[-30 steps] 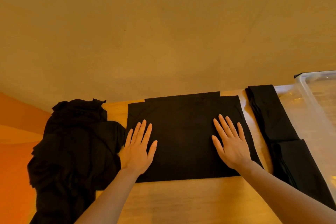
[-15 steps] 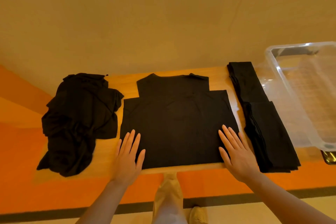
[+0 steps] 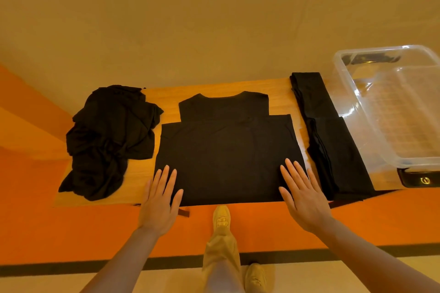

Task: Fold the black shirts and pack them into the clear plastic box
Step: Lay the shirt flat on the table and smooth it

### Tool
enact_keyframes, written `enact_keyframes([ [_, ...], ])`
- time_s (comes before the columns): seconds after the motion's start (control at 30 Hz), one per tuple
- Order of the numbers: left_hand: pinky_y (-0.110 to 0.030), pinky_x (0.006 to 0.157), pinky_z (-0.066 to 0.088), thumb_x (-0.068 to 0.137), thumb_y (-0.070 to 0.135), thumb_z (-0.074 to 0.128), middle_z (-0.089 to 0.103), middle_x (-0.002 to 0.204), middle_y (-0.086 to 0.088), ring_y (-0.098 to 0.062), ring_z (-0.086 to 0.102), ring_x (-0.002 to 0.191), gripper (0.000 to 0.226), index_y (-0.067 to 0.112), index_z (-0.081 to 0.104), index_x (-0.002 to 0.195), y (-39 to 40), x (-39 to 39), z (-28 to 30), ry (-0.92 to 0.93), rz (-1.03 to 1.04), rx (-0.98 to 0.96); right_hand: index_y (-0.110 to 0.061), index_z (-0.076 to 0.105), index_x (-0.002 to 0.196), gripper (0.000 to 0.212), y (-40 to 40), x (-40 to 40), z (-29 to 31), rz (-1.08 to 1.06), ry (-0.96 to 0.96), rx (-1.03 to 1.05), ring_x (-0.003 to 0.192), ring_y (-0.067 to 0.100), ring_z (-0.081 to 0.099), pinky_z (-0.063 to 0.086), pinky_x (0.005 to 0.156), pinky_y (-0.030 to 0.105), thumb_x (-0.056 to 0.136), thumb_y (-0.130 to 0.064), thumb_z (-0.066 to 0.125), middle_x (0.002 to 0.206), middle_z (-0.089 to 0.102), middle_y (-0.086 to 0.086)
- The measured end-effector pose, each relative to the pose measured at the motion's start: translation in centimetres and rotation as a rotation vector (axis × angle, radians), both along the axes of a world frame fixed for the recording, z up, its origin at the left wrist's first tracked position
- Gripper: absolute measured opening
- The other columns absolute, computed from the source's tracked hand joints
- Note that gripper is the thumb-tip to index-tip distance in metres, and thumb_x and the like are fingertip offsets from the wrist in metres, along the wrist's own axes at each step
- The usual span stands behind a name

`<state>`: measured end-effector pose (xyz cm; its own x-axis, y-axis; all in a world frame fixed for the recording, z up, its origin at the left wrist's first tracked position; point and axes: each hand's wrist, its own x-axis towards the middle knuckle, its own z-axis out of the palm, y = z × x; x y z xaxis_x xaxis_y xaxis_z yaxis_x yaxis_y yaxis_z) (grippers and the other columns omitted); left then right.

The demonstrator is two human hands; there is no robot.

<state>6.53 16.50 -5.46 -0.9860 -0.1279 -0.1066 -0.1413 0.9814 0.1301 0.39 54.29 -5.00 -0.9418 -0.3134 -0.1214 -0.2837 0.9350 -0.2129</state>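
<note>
So both my hands, left (image 3: 158, 207) and right (image 3: 303, 200), lie flat with an empty grip on the near corners of the half-folded shirt (image 3: 226, 154), clear box (image 3: 390, 112) off right.

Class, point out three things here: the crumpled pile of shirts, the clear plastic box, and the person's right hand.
crumpled pile of shirts (image 3: 107, 140), head view, middle of the heap.
clear plastic box (image 3: 415, 163), head view, near rim.
right hand (image 3: 303, 197), head view, back of the hand.

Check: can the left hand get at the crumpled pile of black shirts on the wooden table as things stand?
Probably yes. The left hand lies open at the half-folded black shirt's near left corner, holding nothing; the crumpled pile of black shirts sits beside it, with only bare wooden table between.
</note>
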Motion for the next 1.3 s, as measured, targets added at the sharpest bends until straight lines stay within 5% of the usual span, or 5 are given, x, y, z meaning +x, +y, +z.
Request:
enact_keyframes([
  [0.27, -0.036, 0.12, -0.002, 0.094, 0.059, 0.0, 0.003, 0.162, 0.002, -0.013, -0.007, 0.147, 0.069, 0.024, 0.007, 0.153, 2.8, -7.6, 1.2, 0.02, -0.022, 0.067, -0.028, -0.005, 0.15, 0.069, -4.1, -6.2, 1.8, 0.067, -0.051, -0.035, 0.145, 0.009, -0.019, -0.007, 0.12, 0.032, 0.088, -0.059, -0.01, 0.159, -0.012, -0.009],
  [0.53, -0.034, 0.119, -0.007, 0.102, 0.048, 0.018, -0.005, 0.162, 0.002, -0.013, -0.012, 0.147, 0.058, 0.025, 0.002, 0.153, 2.2, -16.5, 1.8, -0.022, -0.09, 0.054, -0.025, -0.001, 0.151, 0.073, -7.8, -15.3, 1.1, 0.06, -0.029, -0.001, 0.147, 0.012, -0.013, -0.006, 0.12, 0.033, 0.088, -0.061, -0.011, 0.161, -0.006, -0.004],
  [1.1, -0.041, 0.121, -0.004, 0.087, 0.073, 0.001, -0.014, 0.16, 0.001, -0.016, -0.02, 0.146, 0.079, 0.03, -0.006, 0.152, -1.8, -25.6, -0.2, -0.081, -0.152, -0.009, -0.018, -0.011, 0.148, 0.074, -8.3, -25.1, -0.5, -0.056, -0.066, 0.049, 0.144, 0.01, -0.021, -0.013, 0.117, 0.028, 0.088, -0.062, -0.005, 0.156, -0.019, -0.005],
  [1.3, -0.04, 0.121, 0.002, 0.091, 0.067, 0.006, 0.003, 0.162, 0.0, -0.016, -0.004, 0.148, 0.077, 0.024, 0.013, 0.154, -2.8, -24.9, 1.2, -0.068, -0.205, 0.064, -0.012, 0.013, 0.151, 0.063, -6.8, -24.3, 1.6, 0.043, -0.065, -0.051, 0.146, 0.009, -0.01, -0.004, 0.118, 0.027, 0.1, -0.049, 0.019, 0.161, 0.0, 0.0],
])
